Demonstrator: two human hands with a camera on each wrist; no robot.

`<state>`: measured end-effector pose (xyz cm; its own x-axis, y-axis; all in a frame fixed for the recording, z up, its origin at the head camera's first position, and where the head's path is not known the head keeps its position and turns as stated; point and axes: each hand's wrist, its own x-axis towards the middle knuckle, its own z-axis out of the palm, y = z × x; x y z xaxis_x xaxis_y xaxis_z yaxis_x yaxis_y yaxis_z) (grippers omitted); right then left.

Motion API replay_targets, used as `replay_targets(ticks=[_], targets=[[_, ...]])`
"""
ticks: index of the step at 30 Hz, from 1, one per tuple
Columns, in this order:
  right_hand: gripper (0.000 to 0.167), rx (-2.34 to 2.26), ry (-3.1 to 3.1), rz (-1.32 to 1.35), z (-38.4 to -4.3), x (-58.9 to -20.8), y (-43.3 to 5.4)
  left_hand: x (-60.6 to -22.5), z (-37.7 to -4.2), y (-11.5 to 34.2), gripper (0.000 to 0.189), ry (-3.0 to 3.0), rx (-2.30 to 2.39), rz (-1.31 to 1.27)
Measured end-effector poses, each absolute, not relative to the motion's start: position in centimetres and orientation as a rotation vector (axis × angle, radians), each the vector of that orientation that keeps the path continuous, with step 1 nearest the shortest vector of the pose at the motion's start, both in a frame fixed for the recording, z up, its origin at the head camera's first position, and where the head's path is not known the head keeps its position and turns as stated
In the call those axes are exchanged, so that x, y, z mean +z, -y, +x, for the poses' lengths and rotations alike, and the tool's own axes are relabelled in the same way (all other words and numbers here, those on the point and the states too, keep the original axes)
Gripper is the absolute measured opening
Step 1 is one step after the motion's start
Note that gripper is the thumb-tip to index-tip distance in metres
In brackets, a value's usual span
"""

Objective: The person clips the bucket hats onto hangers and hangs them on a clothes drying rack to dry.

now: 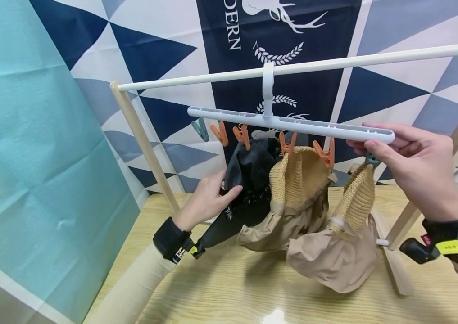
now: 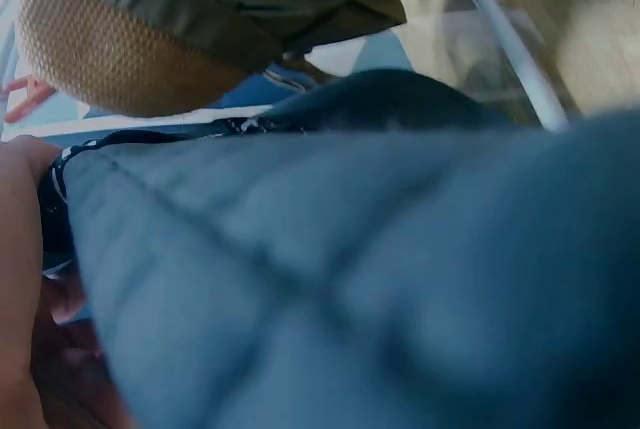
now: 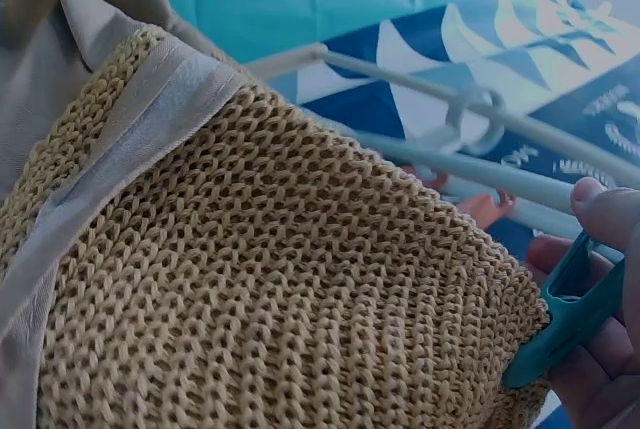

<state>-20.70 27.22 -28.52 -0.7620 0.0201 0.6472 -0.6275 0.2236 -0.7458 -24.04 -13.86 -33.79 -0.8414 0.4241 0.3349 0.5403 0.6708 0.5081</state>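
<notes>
A pale hanger [image 1: 245, 118] with clothespins hangs by its hook from a white rail. My right hand [image 1: 423, 164] pinches the hanger's right end, thumb in front and fingers behind. Just below those fingers, a teal clothespin [image 3: 570, 324] bites the edge of a tan woven sun hat [image 1: 348, 252]. A second tan woven hat [image 1: 293, 193] hangs from two orange clothespins. Left of it a black cap [image 1: 249, 171] hangs under an orange clothespin [image 1: 242, 136]. My left hand [image 1: 208, 200] holds the cap's side, thumb in front; its other fingers are mostly hidden behind the fabric.
The white rail [image 1: 395, 55] runs across wooden posts [image 1: 143, 144] above a light wood table [image 1: 220, 288]. Teal [image 1: 199, 129] and orange [image 1: 219, 133] clothespins hang at the hanger's left end. A teal sheet [image 1: 42, 148] stands at left; a patterned cloth covers the back.
</notes>
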Motion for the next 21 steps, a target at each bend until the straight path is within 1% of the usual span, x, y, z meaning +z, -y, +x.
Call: replay_targets(ticks=[6, 12, 17, 21], targets=[[0.041, 1.824, 1.836, 0.592, -22.8, -28.6, -27.5, -34.3, -22.5, 13.6, 0.050, 2.684, -0.950, -0.776], [0.045, 1.813, 1.891, 0.483, -24.3, -28.4, -27.7, -34.3, -20.8, 13.7, 0.060, 2.728, -1.030, -0.828], [0.047, 1.782, 1.946, 0.445, -25.3, -28.5, -27.4, -34.4, -19.6, 13.7, 0.058, 2.701, -1.054, -0.924], [0.048, 1.746, 1.978, 0.434, -25.7, -28.9, -27.0, -34.6, -19.4, 13.9, 0.054, 2.673, -1.079, -0.945]])
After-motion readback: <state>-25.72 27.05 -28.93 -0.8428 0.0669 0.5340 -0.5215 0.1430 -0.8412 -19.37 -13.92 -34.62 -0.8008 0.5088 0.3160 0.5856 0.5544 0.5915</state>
